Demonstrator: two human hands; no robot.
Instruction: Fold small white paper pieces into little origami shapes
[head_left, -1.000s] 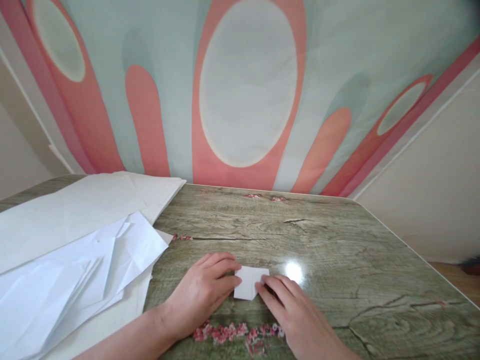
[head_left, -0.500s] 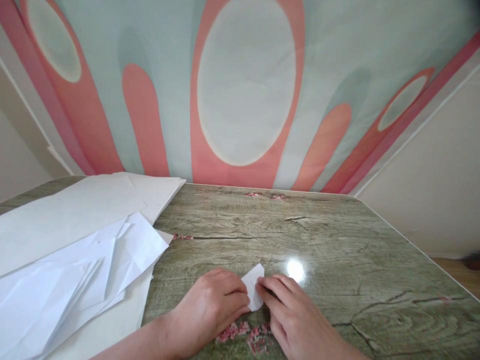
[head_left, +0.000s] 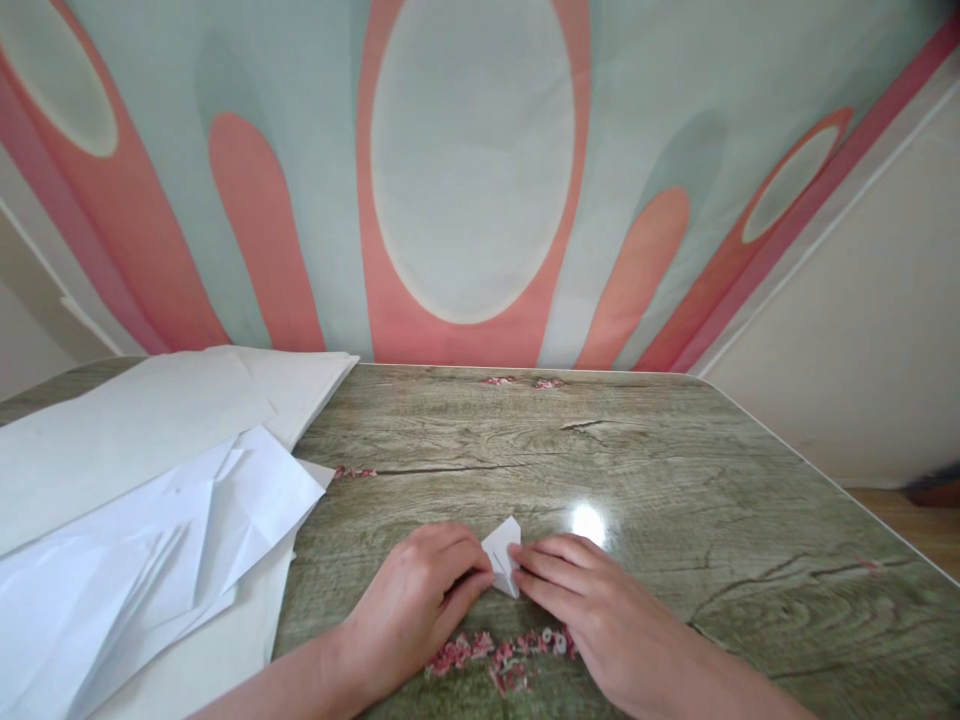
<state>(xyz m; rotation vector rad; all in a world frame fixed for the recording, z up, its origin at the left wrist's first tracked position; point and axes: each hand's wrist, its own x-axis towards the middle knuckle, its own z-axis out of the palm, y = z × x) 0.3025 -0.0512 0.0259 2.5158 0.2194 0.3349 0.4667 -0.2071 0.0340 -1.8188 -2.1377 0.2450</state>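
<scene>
Between my hands, just above or on the table, is a small folded piece of white paper [head_left: 502, 552] with a pointed top and a crease in its middle. My left hand [head_left: 427, 595] pinches its left edge between thumb and fingers. On the other side, my right hand [head_left: 581, 595] has its fingertips closed on the paper's right edge; its thumb is mostly hidden. Part of the paper is covered by the fingers.
A wood-patterned table [head_left: 675, 470] with printed pink flowers spreads ahead. At the left lie large off-white sheets [head_left: 180, 395], with several loose white papers [head_left: 150, 560] on top. A wall covering with coral shapes [head_left: 465, 340] rises behind the table's far edge.
The view has shifted slightly. My right hand has turned flatter, its fingers lying further over the paper's right side. The left hand still pinches the other edge.
</scene>
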